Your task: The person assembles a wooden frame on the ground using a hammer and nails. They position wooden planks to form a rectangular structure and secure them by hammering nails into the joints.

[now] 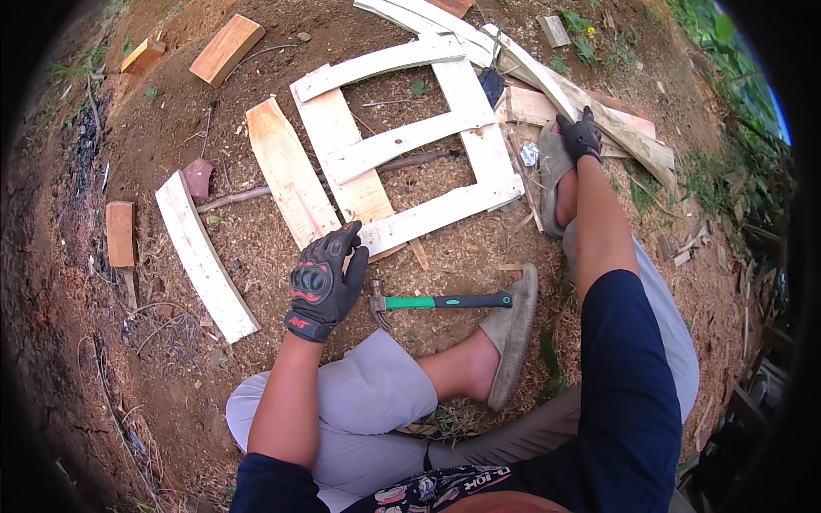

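Observation:
My left hand [318, 282], in a black glove with red marks, curls its fingers and thumb round the near left end of a pale wooden frame [402, 147]. This frame lies flat on the ground, with three cross slats over two wider boards. In a matching glove, my right hand [581, 137] grips the lower end of a long narrow slat [534, 70] beside my right foot. That slat slants up to the left over other planks. A claw hammer [440, 302] with a green and black handle lies between my left hand and my left sandal [513, 342].
Left of the frame lie a loose wide board [289, 175] and a white slat [205, 256]. Short wood blocks [227, 50] are scattered farther left. Planks [637, 141] pile up at the right. A stick [235, 197] passes under the boards, over soil and wood shavings.

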Available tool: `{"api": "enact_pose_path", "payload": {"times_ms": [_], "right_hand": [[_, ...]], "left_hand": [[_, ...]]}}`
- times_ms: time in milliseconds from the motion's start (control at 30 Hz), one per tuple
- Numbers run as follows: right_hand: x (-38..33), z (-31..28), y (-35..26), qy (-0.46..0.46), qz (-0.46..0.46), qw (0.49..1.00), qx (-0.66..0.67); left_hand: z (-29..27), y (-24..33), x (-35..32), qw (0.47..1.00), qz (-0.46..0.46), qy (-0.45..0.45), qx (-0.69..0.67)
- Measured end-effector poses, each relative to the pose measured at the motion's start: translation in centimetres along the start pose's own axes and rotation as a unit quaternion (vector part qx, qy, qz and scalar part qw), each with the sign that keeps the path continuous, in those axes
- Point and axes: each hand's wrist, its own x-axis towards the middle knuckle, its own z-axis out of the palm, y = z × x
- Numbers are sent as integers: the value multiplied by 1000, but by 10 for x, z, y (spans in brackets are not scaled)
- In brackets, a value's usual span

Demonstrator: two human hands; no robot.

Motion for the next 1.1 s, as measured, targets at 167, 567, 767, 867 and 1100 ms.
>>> {"api": "enact_pose_path", "payload": {"times_ms": [167, 567, 767, 867, 1100], "right_hand": [[9, 0, 11, 15, -30, 999, -1], [-10, -74, -23, 134, -147, 960, -195], [-61, -256, -79, 146, -317, 864, -362], [-184, -349, -123, 33, -355, 863, -358], [-390, -347, -145, -157, -260, 940, 152]], "left_hand": [[3, 1, 0, 1000, -12, 9, -17], [-11, 11, -5, 999, -28, -21, -16], [-42, 24, -9, 998, -24, 21, -55], [-51, 32, -13, 991, -15, 103, -82], [-42, 108, -56, 964, 210, 148, -74]]}}
